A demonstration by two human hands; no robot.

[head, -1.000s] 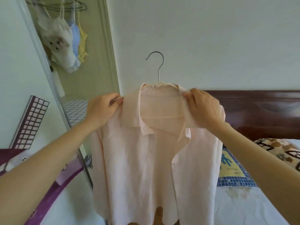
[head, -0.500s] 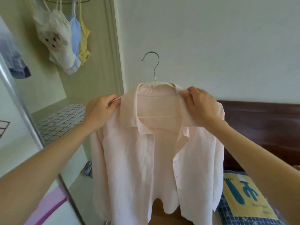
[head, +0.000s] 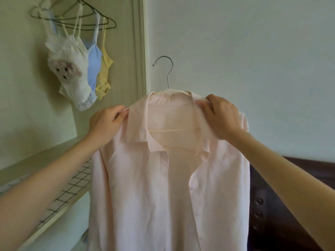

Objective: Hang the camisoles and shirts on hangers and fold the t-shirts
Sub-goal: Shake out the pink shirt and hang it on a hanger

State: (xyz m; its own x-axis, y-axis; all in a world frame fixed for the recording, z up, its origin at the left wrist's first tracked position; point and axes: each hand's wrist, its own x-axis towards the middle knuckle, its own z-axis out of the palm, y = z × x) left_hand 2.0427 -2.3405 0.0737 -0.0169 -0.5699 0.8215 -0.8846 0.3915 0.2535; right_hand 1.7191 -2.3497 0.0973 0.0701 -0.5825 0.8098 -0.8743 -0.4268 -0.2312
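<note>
We hold a pale pink shirt (head: 145, 187) up in front of us, against the plain wall (head: 244, 51). It sits on a hanger (head: 167, 73) whose metal hook rises free above the collar, caught on nothing. Our left hand (head: 106, 125) pinches the shirt's shoulder at the left end of the hanger, fingers curled on the cloth. Our right hand (head: 222, 117) grips the collar and shoulder on the other side, its fingertips (head: 203, 104) folded over the edge. The shirt hangs open at the front, collar spread, sleeves falling straight down.

Up to the left, three camisoles hang on wire hangers (head: 78, 20) beside the door frame (head: 139, 51): a white camisole (head: 70, 69) in front, a blue camisole (head: 94, 64) behind it and a yellow camisole (head: 105, 73) last. A dark wooden headboard (head: 272, 214) shows at lower right.
</note>
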